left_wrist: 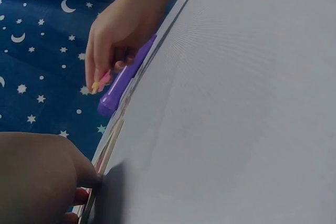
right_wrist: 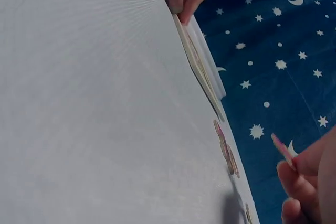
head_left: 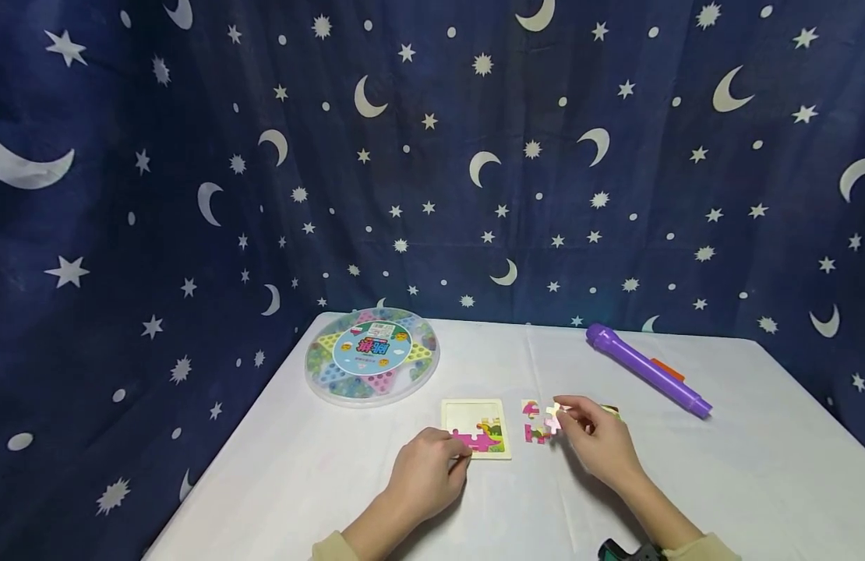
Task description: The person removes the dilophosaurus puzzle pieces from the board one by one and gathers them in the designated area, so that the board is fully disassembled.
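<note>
My left hand (head_left: 428, 471) grips the near-left corner of a shallow square puzzle tray (head_left: 472, 411), thumb on its near edge. Fitted pieces inside show a pink and green picture across the lower part; the upper part is bare pale wood. To the right, above the table, my right hand (head_left: 604, 448) pinches a jigsaw piece (right_wrist: 283, 152) between thumb and fingertips. Pink shows on that piece in both wrist views. Between the tray and this hand lie loose puzzle pieces (head_left: 531, 407). Another patch of puzzle piece (head_left: 610, 409) shows behind the right hand, partly hidden.
A round, clear-lidded Chinese checkers set (head_left: 372, 357) sits at the back left. Toward the back right lies a purple toy microphone (head_left: 646, 370) with an orange part beside it. A dark blue curtain (head_left: 432, 195) with moons and stars hangs behind the white table (head_left: 278, 483).
</note>
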A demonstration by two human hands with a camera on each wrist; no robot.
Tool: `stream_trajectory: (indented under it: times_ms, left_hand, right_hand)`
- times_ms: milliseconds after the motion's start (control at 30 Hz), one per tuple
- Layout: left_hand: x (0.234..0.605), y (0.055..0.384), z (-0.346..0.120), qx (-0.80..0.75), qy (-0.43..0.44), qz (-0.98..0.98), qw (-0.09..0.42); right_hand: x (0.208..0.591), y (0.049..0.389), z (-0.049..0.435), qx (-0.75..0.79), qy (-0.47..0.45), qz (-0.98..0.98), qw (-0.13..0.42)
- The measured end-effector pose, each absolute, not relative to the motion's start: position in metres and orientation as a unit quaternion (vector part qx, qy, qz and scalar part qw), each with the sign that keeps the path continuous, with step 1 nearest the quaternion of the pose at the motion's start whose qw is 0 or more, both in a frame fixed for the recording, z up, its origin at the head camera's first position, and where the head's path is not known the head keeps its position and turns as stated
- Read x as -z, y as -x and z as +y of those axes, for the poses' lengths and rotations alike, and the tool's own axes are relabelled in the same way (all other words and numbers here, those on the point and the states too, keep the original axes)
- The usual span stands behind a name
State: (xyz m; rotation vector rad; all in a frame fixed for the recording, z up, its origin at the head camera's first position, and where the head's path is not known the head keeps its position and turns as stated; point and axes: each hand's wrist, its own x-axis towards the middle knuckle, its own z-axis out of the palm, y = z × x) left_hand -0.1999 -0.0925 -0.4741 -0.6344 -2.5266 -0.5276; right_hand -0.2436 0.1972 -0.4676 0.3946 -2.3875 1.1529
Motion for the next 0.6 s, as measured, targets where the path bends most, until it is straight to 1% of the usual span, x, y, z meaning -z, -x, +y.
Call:
stream_trajectory:
  times_ms: [133, 200, 333, 600]
  left_hand:
    - [0.473, 0.201, -0.094, 0.193, 0.233, -0.922, 0.241]
    - [0.472, 0.201, -0.093, 0.194, 0.234, -0.921, 0.245]
    - [0.472, 0.200, -0.092, 0.195, 0.234, -0.919, 0.252]
    - [0.473, 0.201, -0.092, 0.192, 0.232, -0.921, 0.246]
  right_hand:
    - [0.470, 0.246, 0.201, -0.393, -0.120, -0.877, 0.249]
    - [0.471, 0.247, 0.204, -0.386, -0.114, -0.881, 0.248]
    - [0.475, 0.247, 0.207, -0.376, -0.114, -0.892, 0.225]
    - [0.478, 0.246, 0.210, -0.347, -0.113, -0.910, 0.194]
